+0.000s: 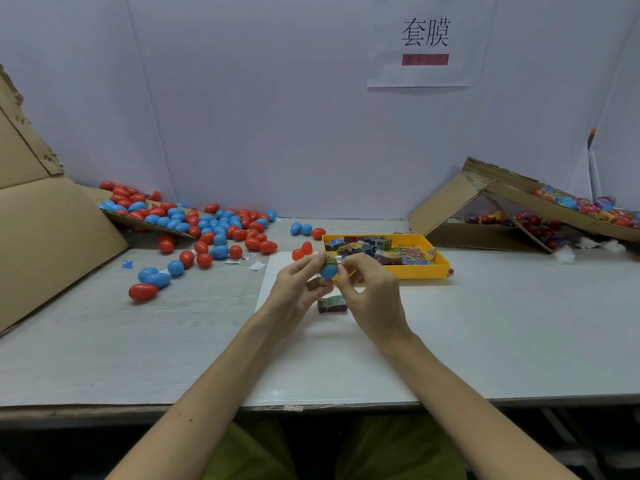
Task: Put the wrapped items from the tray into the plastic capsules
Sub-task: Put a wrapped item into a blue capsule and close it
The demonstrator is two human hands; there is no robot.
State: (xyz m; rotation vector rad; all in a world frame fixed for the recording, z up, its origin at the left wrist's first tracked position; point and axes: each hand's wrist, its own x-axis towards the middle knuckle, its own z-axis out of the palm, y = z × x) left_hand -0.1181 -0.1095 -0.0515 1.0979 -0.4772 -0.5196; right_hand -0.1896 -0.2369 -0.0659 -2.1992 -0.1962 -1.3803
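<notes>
A packing workstation — capsule heaps (pixel 207 226), cardboard boxes (pixel 485 206), posted sign (pixel 425 43).

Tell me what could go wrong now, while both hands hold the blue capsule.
The wrapped item seems to stick out of the blue capsule held by the left hand and right hand; it may jam the closing. The spare packet beneath the hands could be knocked away.

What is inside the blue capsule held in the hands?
A printed wrapped item sticks out of the open top of the blue capsule, held between the left hand and right hand. How deep it sits is hidden by the shell and fingers.
</notes>
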